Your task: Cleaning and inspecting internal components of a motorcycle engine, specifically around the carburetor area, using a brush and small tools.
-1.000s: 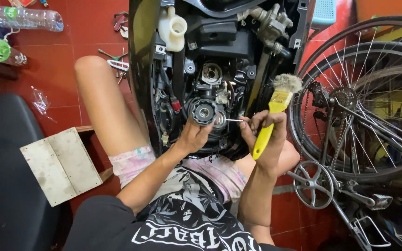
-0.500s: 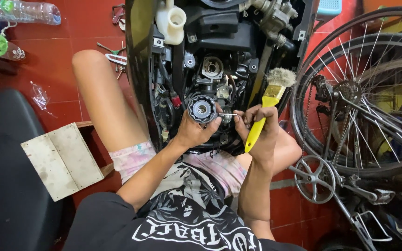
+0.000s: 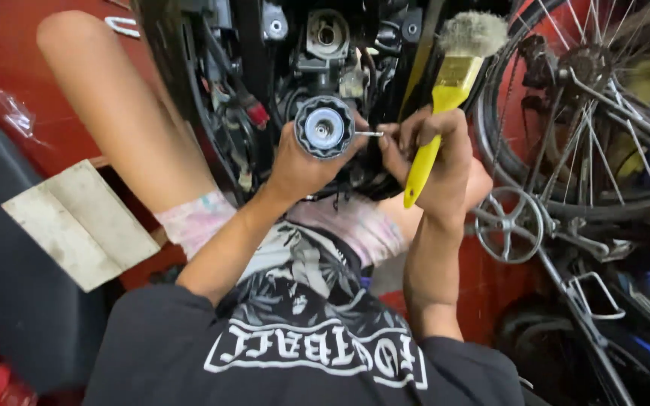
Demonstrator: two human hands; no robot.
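My left hand [image 3: 299,162] grips a round ribbed metal engine part [image 3: 324,126] and holds it up in front of the open motorcycle engine [image 3: 325,45]. My right hand [image 3: 434,146] holds a yellow-handled paintbrush [image 3: 445,90], bristles pointing up, and its fingertips pinch a thin metal pin [image 3: 369,134] whose tip touches the right side of the round part. Both forearms reach forward from my lap.
A bicycle wheel with spokes [image 3: 603,113] and a crank sprocket [image 3: 511,224] stand at the right. A dirty white board [image 3: 77,222] and a black seat [image 3: 1,248] lie at the left on the red tiled floor [image 3: 9,68]. My bare left leg [image 3: 114,120] stretches forward.
The view has moved closer to the engine. My left hand has lifted the round part slightly, and my right hand with the brush and pin has closed in on it.
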